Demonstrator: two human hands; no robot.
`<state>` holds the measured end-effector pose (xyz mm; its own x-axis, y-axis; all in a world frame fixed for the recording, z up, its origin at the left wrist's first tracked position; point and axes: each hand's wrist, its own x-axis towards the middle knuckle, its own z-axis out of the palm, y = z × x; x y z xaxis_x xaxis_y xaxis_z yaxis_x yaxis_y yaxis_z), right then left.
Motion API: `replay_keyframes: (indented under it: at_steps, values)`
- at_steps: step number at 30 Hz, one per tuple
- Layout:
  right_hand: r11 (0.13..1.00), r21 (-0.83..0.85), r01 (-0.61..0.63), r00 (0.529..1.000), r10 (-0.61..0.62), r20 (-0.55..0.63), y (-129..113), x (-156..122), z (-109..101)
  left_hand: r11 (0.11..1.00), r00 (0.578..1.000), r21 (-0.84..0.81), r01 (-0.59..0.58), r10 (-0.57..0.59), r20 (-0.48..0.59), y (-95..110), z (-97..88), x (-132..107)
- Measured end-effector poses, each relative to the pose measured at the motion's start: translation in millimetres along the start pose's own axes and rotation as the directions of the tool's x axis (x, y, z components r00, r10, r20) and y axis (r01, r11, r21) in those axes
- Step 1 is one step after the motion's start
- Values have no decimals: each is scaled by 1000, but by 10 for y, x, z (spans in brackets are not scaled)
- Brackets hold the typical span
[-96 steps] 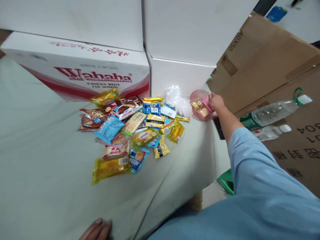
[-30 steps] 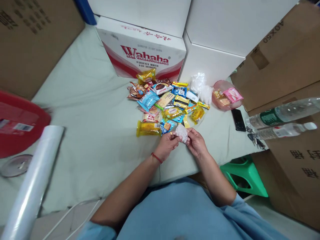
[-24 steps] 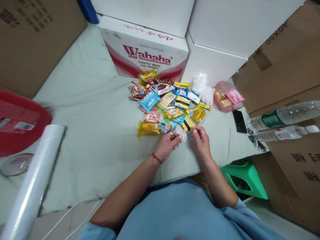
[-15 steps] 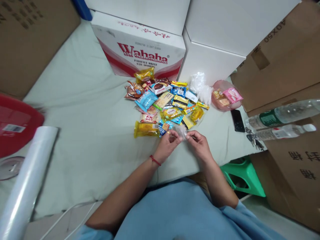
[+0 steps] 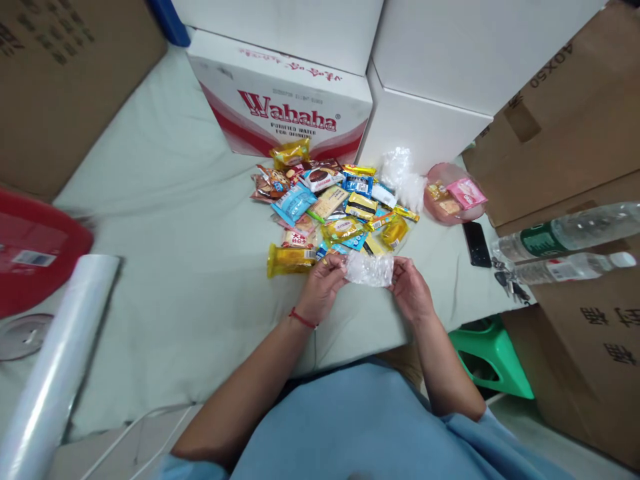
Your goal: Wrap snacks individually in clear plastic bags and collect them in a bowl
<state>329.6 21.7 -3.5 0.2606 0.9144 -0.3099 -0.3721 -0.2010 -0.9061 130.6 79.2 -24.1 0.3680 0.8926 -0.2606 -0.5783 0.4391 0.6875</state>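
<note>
A small clear plastic bag (image 5: 370,269), wrinkled and see-through, is stretched out flat between my two hands. My left hand (image 5: 323,285), with a red cord on the wrist, pinches its left edge. At the opposite edge, my right hand (image 5: 411,287) grips it between thumb and fingers. Just beyond the bag lies a heap of wrapped snacks, among them a blue packet (image 5: 294,203) and a small yellow-and-black packet (image 5: 361,206). A long yellow snack pack (image 5: 291,260) rests beside my left hand.
Crumpled clear plastic (image 5: 397,170) and a pink bowl (image 5: 440,212) with snacks stand back right, near a phone (image 5: 477,244), keys and two bottles. A Wahaha box (image 5: 285,110) is behind the heap. A plastic film roll (image 5: 65,360) and red container (image 5: 40,250) sit left.
My hands have moved apart, pulling the bunched plastic bag out into a wide flat shape. The snack heap stays the same.
</note>
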Motion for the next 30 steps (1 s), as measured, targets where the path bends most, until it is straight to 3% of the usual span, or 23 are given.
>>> replay_keyframes:
  at_steps: [5,10,13,16,19,24,27,30]
  values:
    - [942,-322,89,996,-91,9,-27,-26,44,995,997,-58,77,-77,6,6,8,-10]
    - [971,-236,-36,999,42,20,-18,-7,57,997,999,-59,46,-47,-19,43,-13,26]
    - [952,-304,47,999,-52,-8,11,6,28,1000,1000,-18,17,-18,-19,51,-8,29]
    - [832,-497,248,950,-309,-43,21,2,-11,1000,1000,3,5,-5,-30,48,-10,22]
    - [718,-596,359,892,-451,-6,-14,-34,-45,1000,999,-6,28,-28,-22,52,-34,13]
    - [514,-681,521,821,-520,236,-132,-116,-68,992,993,46,114,-115,19,66,-55,-1]
    - [420,-689,591,783,-505,364,-168,-141,-48,945,981,301,132,-168,98,31,-29,-22]
    - [378,-696,611,770,-486,413,-156,-144,-6,842,970,539,3,-133,203,-34,-5,-45]
